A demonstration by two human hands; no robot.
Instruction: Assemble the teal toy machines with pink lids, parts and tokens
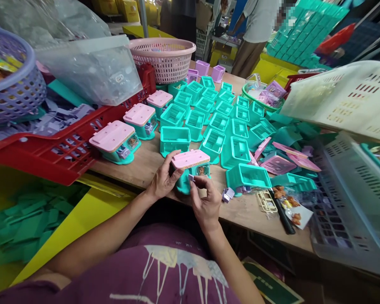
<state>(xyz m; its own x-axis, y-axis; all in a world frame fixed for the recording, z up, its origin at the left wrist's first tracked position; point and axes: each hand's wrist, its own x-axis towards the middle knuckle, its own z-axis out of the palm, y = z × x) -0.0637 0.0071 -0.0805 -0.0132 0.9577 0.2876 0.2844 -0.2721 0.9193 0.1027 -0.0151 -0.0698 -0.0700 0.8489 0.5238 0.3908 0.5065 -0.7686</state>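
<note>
A: Worktop (pixel 250 211) crowded edge to edge w/ open teal shells (pixel 209 122), three pink-roofed finished units (pixel 139 120) lined along the red crate (pixel 60 156). What's the weak spot?

B: The crowding itself. Toy house (pixel 191 169), teal body w/ pink roof, is held just above the worktop's near edge, right in front of the person. A slip there and it likely goes to the floor, not the wood.

A: Grip on it?

B: Left hand (pixel 163 179) wrapped round the house's left side, fingers closed on it. Right hand (pixel 205 202) pinching a small lilac piece (pixel 191 178) against the front face, thumb & forefinger pressed together.

A: So the piece is the risk?

B: Prob. the bigger one. It's tiny; if it goes in tilted it could jam or pop out, then vanish among the clutter. Another lilac bit (pixel 228 194) lies loose just beside the right hand, near the edge, easy to knock off w/ a wrist.

A: Anything else?

B: Black-handled tool (pixel 283 217) & small figures (pixel 288 200) sit near the right elbow's sweep.
</note>
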